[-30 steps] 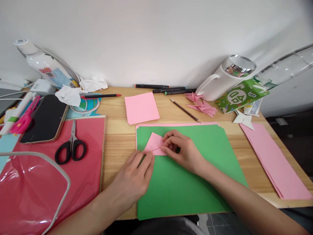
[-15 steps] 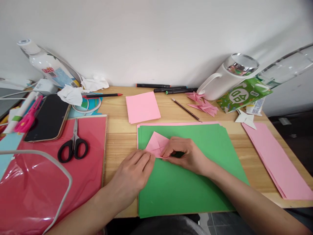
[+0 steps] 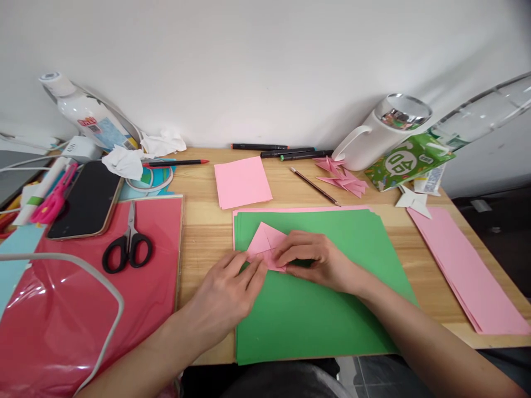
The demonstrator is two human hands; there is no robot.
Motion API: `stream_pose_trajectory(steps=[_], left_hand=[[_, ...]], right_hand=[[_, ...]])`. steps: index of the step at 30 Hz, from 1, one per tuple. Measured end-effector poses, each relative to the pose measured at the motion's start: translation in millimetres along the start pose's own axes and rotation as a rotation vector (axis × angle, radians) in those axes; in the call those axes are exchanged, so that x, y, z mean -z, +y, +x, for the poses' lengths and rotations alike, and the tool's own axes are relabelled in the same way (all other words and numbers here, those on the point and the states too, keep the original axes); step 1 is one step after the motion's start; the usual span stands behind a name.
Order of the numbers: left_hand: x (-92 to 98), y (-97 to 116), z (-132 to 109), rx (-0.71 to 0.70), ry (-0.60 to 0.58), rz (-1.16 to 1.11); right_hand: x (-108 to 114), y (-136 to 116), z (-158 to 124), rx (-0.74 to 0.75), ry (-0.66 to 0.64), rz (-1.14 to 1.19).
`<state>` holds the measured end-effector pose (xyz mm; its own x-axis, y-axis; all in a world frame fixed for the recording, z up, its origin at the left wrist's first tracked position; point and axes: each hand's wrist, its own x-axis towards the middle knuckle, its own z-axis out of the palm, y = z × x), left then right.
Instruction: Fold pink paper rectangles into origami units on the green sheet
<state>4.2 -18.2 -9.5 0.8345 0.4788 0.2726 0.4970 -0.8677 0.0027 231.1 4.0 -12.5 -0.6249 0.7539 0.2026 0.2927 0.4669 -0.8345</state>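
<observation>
A small folded pink paper [image 3: 265, 244] lies on the stack of green sheets [image 3: 332, 309] in the middle of the wooden desk. My right hand [image 3: 317, 261] has its fingers curled and pinched on the right edge of that pink paper. The fingertips of my left hand [image 3: 230, 287] rest together on the paper's lower left corner and press it down. Part of the pink paper is hidden under both hands.
Black scissors [image 3: 128, 249] lie on a red plastic-wrapped sheet [image 3: 83, 309] at left, beside a phone [image 3: 85, 200]. Behind are a pink paper stack [image 3: 241, 181], markers [image 3: 282, 150], a pencil [image 3: 315, 187], folded pink shapes [image 3: 342, 178], a white jug [image 3: 384, 132] and pink strips [image 3: 468, 271] at right.
My right hand slid down from the top of the pink paper to its right edge. The left fingers shifted slightly on the lower left corner. The view moved a little.
</observation>
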Motion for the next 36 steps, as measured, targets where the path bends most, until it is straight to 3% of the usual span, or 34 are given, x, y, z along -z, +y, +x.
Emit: stream_pose_trajectory(steps=[6, 11, 17, 23, 30, 36], left_hand=[[7.0, -3.8, 6.0, -0.009, -0.008, -0.02], [7.9, -5.5, 7.8, 0.091, -0.02, -0.181], [2.4, -9.5, 6.0, 0.234, -0.024, -0.33], [-2.4, -10.7, 7.9, 0.273, 0.051, -0.35], [-2.8, -9.9, 10.7, 0.092, 0.081, -0.242], [-3.0, -9.5, 10.8, 0.095, 0.062, -0.227]], right_hand=[[-9.0, -0.2, -0.5, -0.249, 0.107, 0.008], [-15.8, -3.0, 2.8, -0.31, 0.165, -0.055], [-18.6, -3.7, 5.5, -0.242, 0.169, -0.201], [-18.5, -2.4, 4.3, -0.235, 0.188, -0.208], [-20.3, -1.6, 4.1, -0.235, 0.209, -0.247], [-19.8, -1.4, 4.2, -0.243, 0.196, -0.254]])
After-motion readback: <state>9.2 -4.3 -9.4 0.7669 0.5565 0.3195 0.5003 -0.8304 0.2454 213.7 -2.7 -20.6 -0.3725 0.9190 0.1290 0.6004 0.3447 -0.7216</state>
